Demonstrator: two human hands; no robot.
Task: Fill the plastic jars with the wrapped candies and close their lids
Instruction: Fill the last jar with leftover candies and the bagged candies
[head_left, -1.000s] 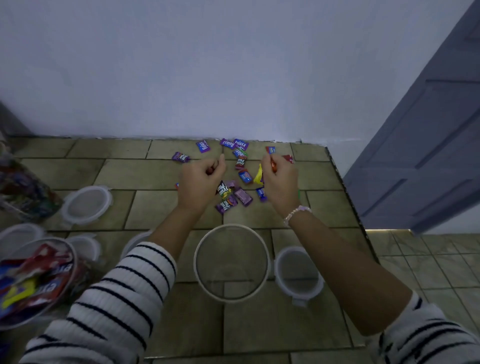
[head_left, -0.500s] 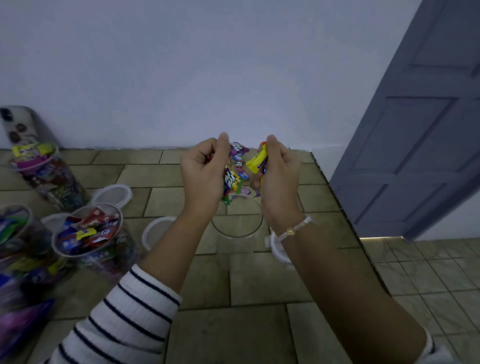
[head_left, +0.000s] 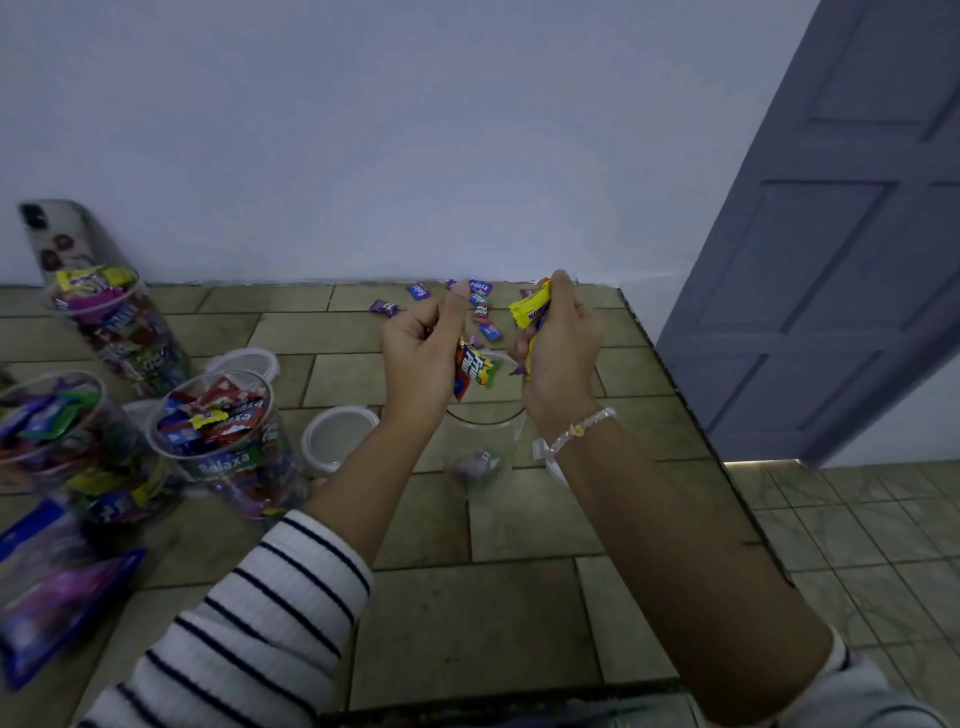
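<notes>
A clear plastic jar (head_left: 480, 441) stands open on the tiled counter, a candy or two lying at its bottom. Above its mouth my left hand (head_left: 423, 358) grips wrapped candies, a red and green one (head_left: 475, 370) hanging from the fingers. My right hand (head_left: 563, 345) holds a yellow wrapped candy (head_left: 530, 309) and others, just right of the jar's rim. More loose candies (head_left: 480, 306) lie by the wall behind my hands. Three jars full of candies (head_left: 228, 447) (head_left: 119, 325) (head_left: 62, 447) stand open at the left.
Round white lids (head_left: 337, 439) (head_left: 247, 361) lie between the full jars and the open one. Candy bags (head_left: 57, 587) lie at the near left. A phone (head_left: 57, 236) leans on the wall. The counter's edge (head_left: 691, 415) runs along the right, with a door (head_left: 831, 260) beyond.
Both hands closed on candies at the back, lifted them and brought them over the clear jar. The hands have since spread apart a little, and a candy now lies in the jar.
</notes>
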